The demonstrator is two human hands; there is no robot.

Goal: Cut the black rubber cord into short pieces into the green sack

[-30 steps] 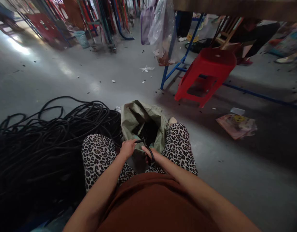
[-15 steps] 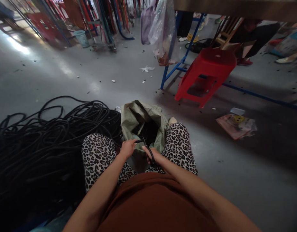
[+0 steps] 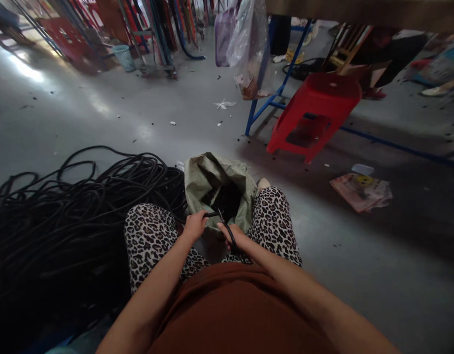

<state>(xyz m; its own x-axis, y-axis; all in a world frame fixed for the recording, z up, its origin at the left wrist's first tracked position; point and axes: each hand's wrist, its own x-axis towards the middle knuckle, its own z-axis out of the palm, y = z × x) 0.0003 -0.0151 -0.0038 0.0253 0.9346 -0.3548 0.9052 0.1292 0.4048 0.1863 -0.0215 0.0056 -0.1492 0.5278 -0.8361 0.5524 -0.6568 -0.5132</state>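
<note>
My left hand (image 3: 195, 226) is closed around a black cord (image 3: 212, 215), whose end sticks out to the right. In my right hand (image 3: 231, 235) is a pair of black-handled scissors (image 3: 232, 239), with the blades pointing up and away from me at the cord's end. Whether the blades touch the cord I cannot tell. Both hands are over the near rim of an open greenish woven sack (image 3: 196, 182) between my knees. Dark pieces (image 3: 228, 200) lie inside it, too dim to make out singly. On my left a big tangled heap of black cord (image 3: 101, 196) covers the floor.
A red plastic stool (image 3: 332, 93) leans by a blue-framed table (image 3: 359, 14) ahead on the right. A clear plastic bag (image 3: 249, 44) hangs from the table. Printed packaging (image 3: 361, 191) lies on the floor at right. A blue basket (image 3: 124, 58) stands farther back; people's legs show behind the stool.
The cord's end and the scissors have shifted very slightly; both hands keep almost the same place and grip. The view has moved a touch.
</note>
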